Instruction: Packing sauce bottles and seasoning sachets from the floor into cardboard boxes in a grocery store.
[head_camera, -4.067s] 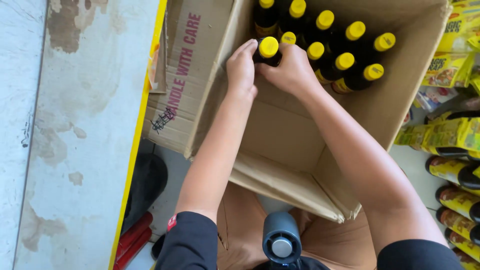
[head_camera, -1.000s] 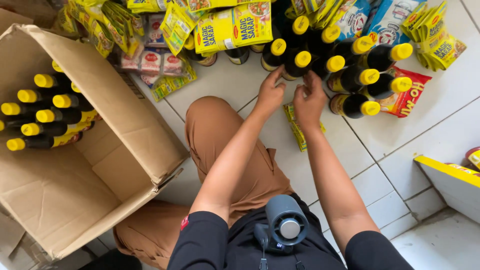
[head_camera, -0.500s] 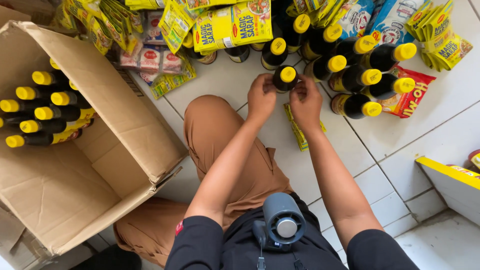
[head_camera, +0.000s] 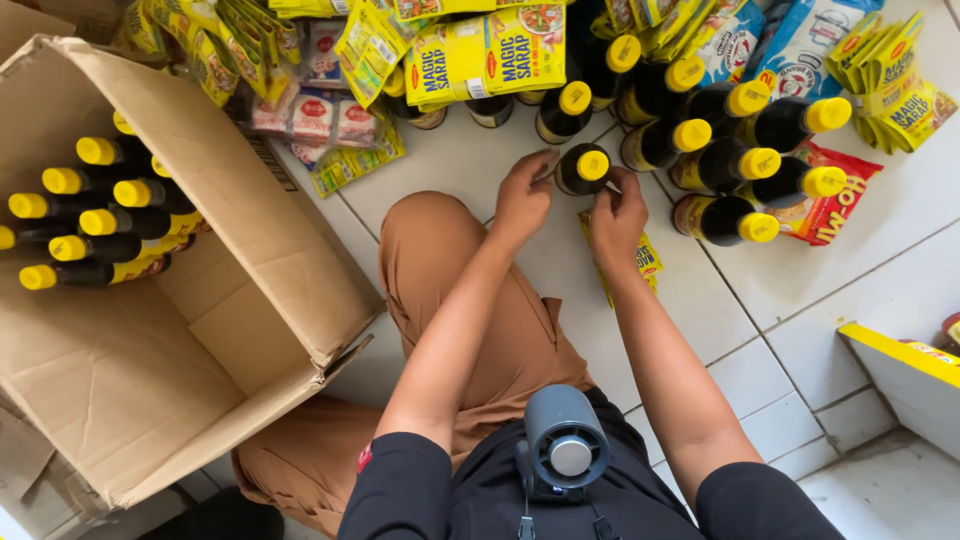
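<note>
On the floor by my knee, my left hand (head_camera: 522, 198) and right hand (head_camera: 617, 212) clamp one dark bottle (head_camera: 583, 168) from both sides | it stands upright so it lines up with the other bottles (head_camera: 735, 160) | box (head_camera: 250, 250) lies open, more inside.

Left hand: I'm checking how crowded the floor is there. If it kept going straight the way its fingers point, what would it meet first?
The left hand already touches the yellow-capped dark bottle; straight on it would likely meet that first.
</note>
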